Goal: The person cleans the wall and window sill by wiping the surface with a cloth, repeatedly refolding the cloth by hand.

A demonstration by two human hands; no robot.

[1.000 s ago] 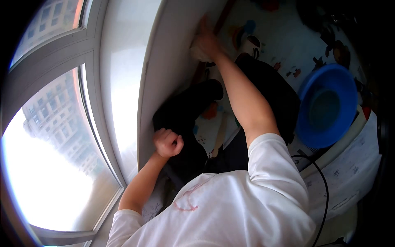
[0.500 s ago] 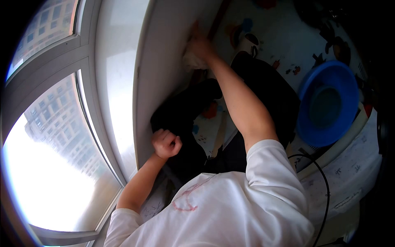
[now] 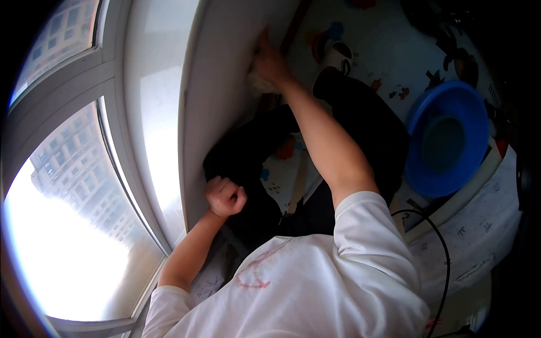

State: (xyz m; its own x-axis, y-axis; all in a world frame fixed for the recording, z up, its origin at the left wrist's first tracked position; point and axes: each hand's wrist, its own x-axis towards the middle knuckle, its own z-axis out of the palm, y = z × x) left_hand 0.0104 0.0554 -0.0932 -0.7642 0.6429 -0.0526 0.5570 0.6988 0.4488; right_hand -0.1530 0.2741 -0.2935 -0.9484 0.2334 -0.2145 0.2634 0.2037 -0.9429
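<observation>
Right hand [image 3: 272, 66] with cloth [image 3: 260, 84] at wall [image 3: 222, 73]

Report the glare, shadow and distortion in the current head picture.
Head view: glare burns out much of the white-framed glass window's lower pane; head view: the bare right hand and the pale, soft-looking cloth beneath it lie in dim shadow, detail blurred; head view: wide-angle distortion bows the pale window frame, and the right edge falls to black.
</observation>
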